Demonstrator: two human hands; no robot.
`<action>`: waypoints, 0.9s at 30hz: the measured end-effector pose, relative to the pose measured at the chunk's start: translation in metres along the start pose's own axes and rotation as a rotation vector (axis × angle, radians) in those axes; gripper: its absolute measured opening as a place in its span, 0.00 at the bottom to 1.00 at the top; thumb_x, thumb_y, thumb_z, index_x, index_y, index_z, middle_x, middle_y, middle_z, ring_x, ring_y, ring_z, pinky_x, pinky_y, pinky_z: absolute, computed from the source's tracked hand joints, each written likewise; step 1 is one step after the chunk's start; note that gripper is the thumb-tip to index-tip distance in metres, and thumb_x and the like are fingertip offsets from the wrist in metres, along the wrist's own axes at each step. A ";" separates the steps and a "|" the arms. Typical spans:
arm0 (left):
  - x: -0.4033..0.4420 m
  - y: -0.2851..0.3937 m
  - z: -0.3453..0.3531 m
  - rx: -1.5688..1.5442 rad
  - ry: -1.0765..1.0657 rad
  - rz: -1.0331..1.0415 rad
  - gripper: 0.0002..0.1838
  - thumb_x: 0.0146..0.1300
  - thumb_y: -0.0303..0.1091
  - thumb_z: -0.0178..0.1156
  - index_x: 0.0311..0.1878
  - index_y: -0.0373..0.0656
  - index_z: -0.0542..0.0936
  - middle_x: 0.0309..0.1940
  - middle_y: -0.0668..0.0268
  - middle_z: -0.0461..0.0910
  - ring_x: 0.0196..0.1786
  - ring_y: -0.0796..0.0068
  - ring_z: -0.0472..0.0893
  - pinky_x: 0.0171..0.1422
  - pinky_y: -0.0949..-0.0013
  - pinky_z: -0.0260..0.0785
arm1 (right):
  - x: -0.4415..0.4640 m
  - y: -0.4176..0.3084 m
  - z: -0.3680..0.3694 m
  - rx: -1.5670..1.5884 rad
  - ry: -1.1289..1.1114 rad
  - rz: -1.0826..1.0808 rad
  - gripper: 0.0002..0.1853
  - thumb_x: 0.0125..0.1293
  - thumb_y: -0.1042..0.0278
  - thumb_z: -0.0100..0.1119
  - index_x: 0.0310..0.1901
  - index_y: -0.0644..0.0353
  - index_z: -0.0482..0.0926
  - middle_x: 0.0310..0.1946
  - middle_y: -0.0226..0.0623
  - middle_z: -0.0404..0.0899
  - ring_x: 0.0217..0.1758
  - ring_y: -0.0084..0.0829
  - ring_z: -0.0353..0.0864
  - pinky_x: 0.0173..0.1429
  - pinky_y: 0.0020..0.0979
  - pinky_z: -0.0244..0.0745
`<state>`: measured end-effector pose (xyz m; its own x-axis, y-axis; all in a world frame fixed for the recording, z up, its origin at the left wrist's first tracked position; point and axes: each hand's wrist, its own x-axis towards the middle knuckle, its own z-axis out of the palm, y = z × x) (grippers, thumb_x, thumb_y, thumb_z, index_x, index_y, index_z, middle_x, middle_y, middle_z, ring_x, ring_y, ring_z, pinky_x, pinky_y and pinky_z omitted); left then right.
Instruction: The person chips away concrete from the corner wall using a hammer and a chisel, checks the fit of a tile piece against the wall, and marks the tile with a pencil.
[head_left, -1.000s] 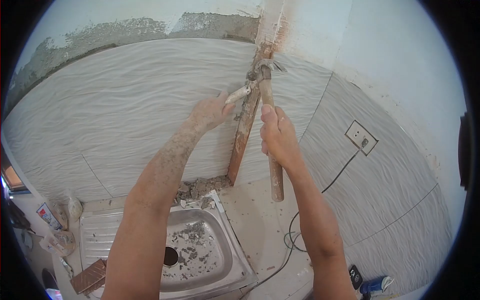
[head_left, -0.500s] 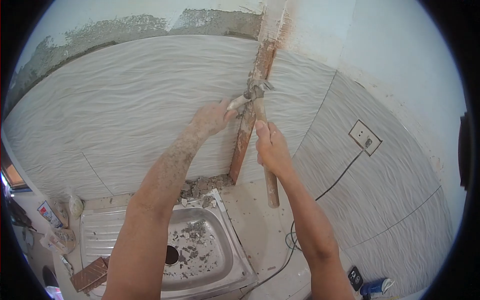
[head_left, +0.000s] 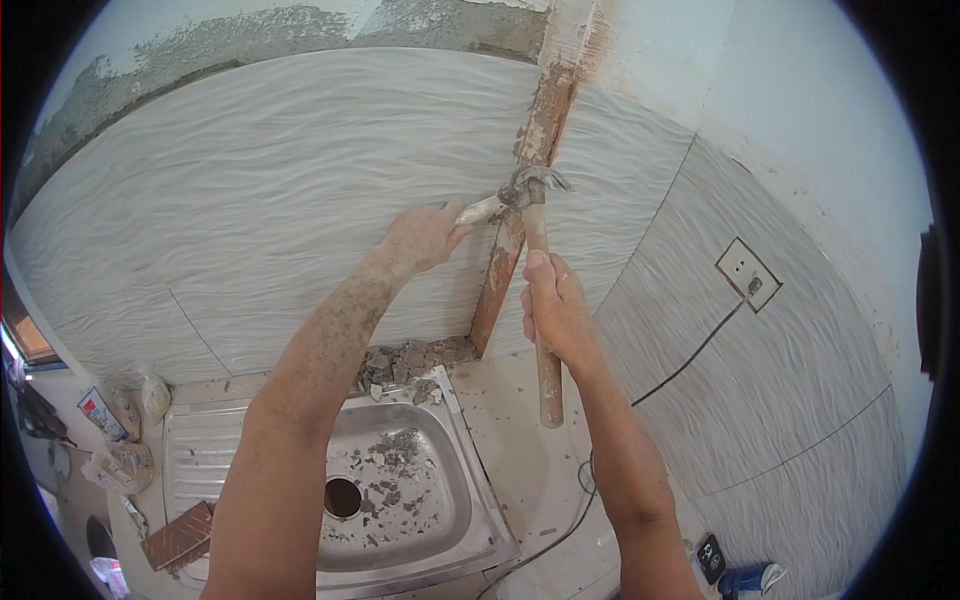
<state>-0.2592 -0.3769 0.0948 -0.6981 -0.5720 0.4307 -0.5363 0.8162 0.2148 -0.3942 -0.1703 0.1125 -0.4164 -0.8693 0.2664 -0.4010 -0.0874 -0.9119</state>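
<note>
My left hand is closed round the pale, dirty handle of a tool, whose far end lies against the reddish-brown vertical strip in the tiled wall. Cement dust coats that forearm. My right hand grips the wooden handle of a claw hammer partway along. The hammer's head is at the strip, right by the tool's end; whether they touch is hard to make out. Broken mortar lies in a heap at the foot of the strip.
Below is a steel sink with grey debris in its basin. A socket with a plugged-in black cable is on the right wall. Bags and a tube stand at left, brown pieces beside the sink, a blue can at lower right.
The hammer and both tools' contact area have moved lower along the strip. My left hand has come down slightly with its tool. The view has also shifted a little.
</note>
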 end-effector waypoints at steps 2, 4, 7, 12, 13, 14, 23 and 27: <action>0.000 0.001 0.001 -0.011 0.021 0.010 0.21 0.78 0.50 0.52 0.58 0.42 0.72 0.38 0.48 0.84 0.45 0.42 0.84 0.48 0.42 0.75 | 0.005 0.013 0.002 -0.002 0.007 0.003 0.28 0.80 0.42 0.43 0.44 0.65 0.73 0.21 0.30 0.68 0.14 0.23 0.67 0.19 0.28 0.62; 0.002 0.000 0.003 -0.006 -0.015 0.019 0.21 0.78 0.50 0.51 0.60 0.43 0.72 0.38 0.48 0.84 0.43 0.42 0.84 0.47 0.42 0.75 | 0.012 0.027 0.007 -0.026 0.030 -0.040 0.26 0.81 0.43 0.43 0.42 0.64 0.72 0.21 0.29 0.67 0.14 0.22 0.67 0.19 0.29 0.63; -0.003 -0.002 0.022 -0.003 0.035 0.024 0.21 0.78 0.50 0.52 0.60 0.43 0.72 0.36 0.49 0.84 0.43 0.42 0.84 0.46 0.43 0.75 | 0.009 0.020 -0.001 -0.090 0.013 0.020 0.24 0.81 0.45 0.44 0.40 0.61 0.71 0.21 0.27 0.66 0.16 0.20 0.66 0.19 0.28 0.64; -0.010 -0.003 0.047 -0.150 0.084 -0.076 0.22 0.78 0.50 0.52 0.60 0.42 0.71 0.32 0.47 0.84 0.40 0.39 0.84 0.45 0.41 0.74 | -0.003 0.014 -0.001 -0.060 0.046 -0.056 0.25 0.81 0.44 0.44 0.41 0.63 0.72 0.20 0.32 0.69 0.18 0.26 0.71 0.23 0.32 0.68; -0.009 -0.001 0.047 -0.255 0.129 -0.124 0.22 0.78 0.51 0.52 0.60 0.41 0.71 0.31 0.46 0.84 0.39 0.38 0.84 0.44 0.40 0.74 | 0.000 0.013 -0.003 -0.087 0.036 -0.069 0.29 0.81 0.41 0.44 0.42 0.67 0.74 0.19 0.39 0.73 0.18 0.33 0.77 0.26 0.36 0.73; -0.006 0.000 0.047 -0.254 0.128 -0.115 0.22 0.78 0.51 0.52 0.60 0.41 0.71 0.31 0.46 0.84 0.39 0.38 0.84 0.44 0.40 0.74 | 0.004 0.015 -0.004 -0.086 0.045 -0.070 0.29 0.81 0.41 0.44 0.42 0.67 0.74 0.19 0.39 0.73 0.18 0.33 0.77 0.26 0.36 0.73; -0.014 -0.005 0.055 -0.042 -0.011 -0.063 0.19 0.76 0.49 0.54 0.59 0.47 0.73 0.32 0.50 0.85 0.39 0.41 0.85 0.45 0.41 0.75 | -0.015 0.011 -0.004 -0.020 -0.033 0.019 0.27 0.81 0.42 0.44 0.40 0.64 0.73 0.19 0.32 0.70 0.16 0.25 0.72 0.22 0.31 0.67; -0.027 -0.009 0.047 0.130 -0.181 0.049 0.18 0.71 0.47 0.60 0.56 0.45 0.76 0.46 0.52 0.84 0.48 0.47 0.85 0.50 0.45 0.77 | -0.075 0.002 -0.020 0.167 -0.058 0.141 0.25 0.80 0.43 0.47 0.42 0.63 0.73 0.21 0.31 0.70 0.15 0.23 0.70 0.20 0.28 0.65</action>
<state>-0.2572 -0.3728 0.0402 -0.7925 -0.5464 0.2710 -0.5477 0.8330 0.0777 -0.3806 -0.0956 0.0967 -0.4097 -0.9045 0.1185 -0.1996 -0.0378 -0.9792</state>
